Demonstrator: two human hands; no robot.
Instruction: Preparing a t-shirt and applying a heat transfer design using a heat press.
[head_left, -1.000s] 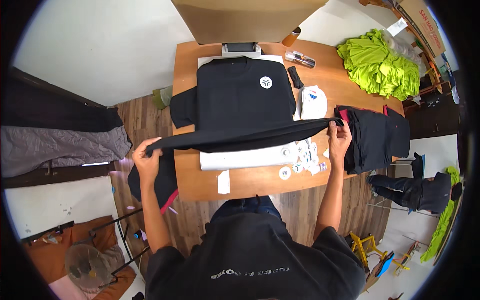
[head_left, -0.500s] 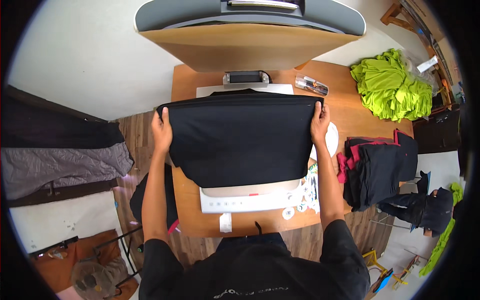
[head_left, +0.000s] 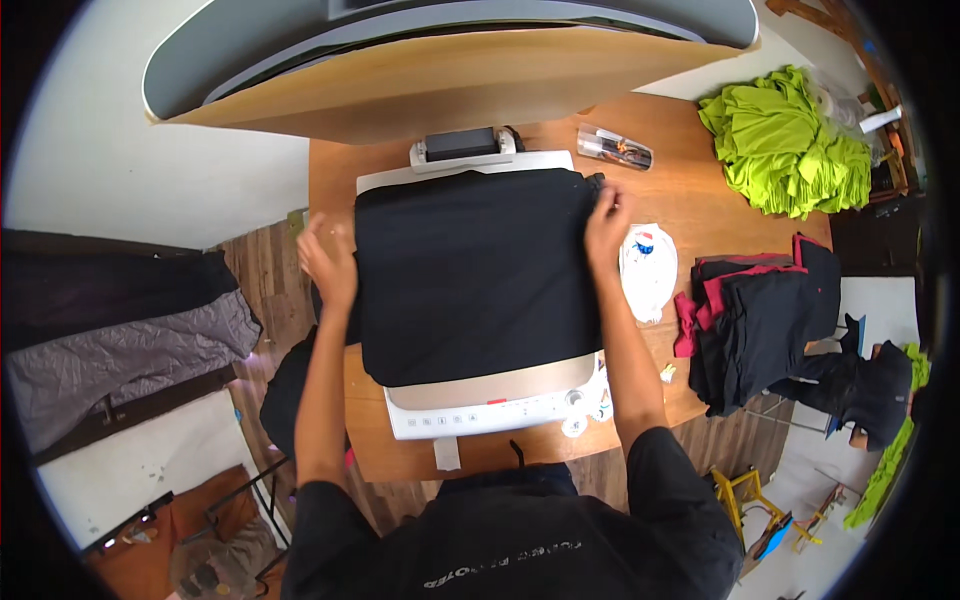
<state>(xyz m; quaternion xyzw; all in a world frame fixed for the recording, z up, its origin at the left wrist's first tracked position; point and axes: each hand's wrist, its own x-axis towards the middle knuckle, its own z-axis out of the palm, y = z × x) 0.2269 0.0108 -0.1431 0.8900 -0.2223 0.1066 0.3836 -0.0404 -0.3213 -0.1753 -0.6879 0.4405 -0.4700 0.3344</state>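
Note:
A black folded garment point(head_left: 475, 275) lies spread over the lower plate of a heat press point(head_left: 480, 425), covering most of it. The plate's beige front edge shows below the cloth. Just off the cloth's left edge is my left hand point(head_left: 330, 265), its fingers loosely curled and apart, holding nothing. My right hand point(head_left: 606, 232) is at the cloth's far right corner, fingers pinched on the bunched edge. Above the far side, the press's raised upper plate point(head_left: 450, 85) tilts up, brown on its underside.
To the right lie a white sheet with printed designs point(head_left: 648, 275) and a stack of black and red garments point(head_left: 750, 320). Farther back are a clear case of small tools point(head_left: 615, 148) and a lime-green cloth pile point(head_left: 785, 145). Another person point(head_left: 865, 395) is at far right.
The black garment has come down onto the press plate and lies flatter. My left hand has let go of its corner. The view has shifted slightly.

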